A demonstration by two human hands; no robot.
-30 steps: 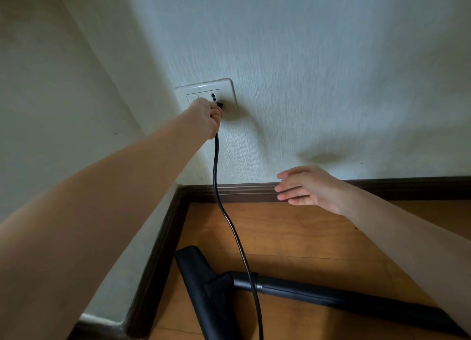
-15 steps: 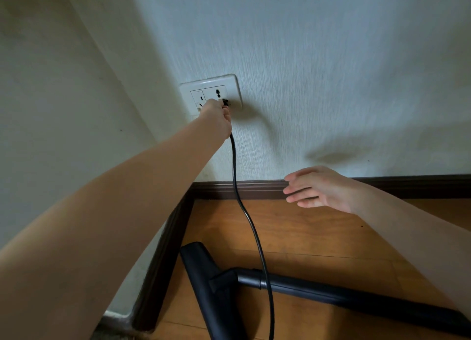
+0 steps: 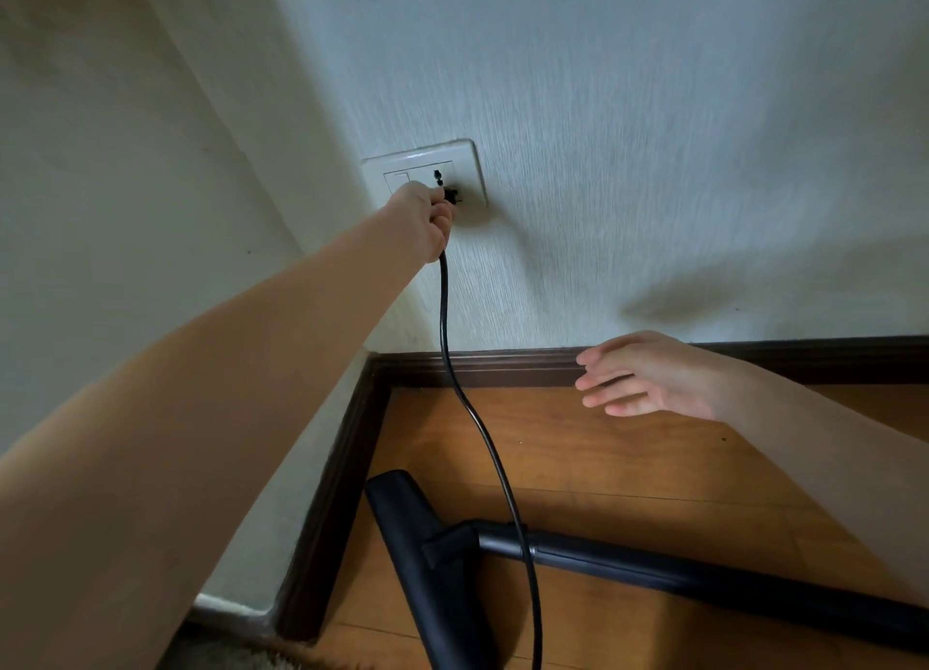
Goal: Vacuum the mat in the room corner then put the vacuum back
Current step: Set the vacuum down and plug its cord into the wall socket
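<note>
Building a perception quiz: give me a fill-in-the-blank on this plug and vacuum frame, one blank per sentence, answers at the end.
1. The left hand grips the black ____ at the wall socket.
2. The right hand is open and holds ____.
3. The black cord hangs down and crosses over the vacuum's ____, which lies on the wooden floor.
4. The floor head lies near the room's ____.

Missing words: plug; nothing; tube; corner

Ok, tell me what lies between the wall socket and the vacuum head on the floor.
In the head view, only the black cord from the left hand, crossing white wall and dark baseboard.
</note>
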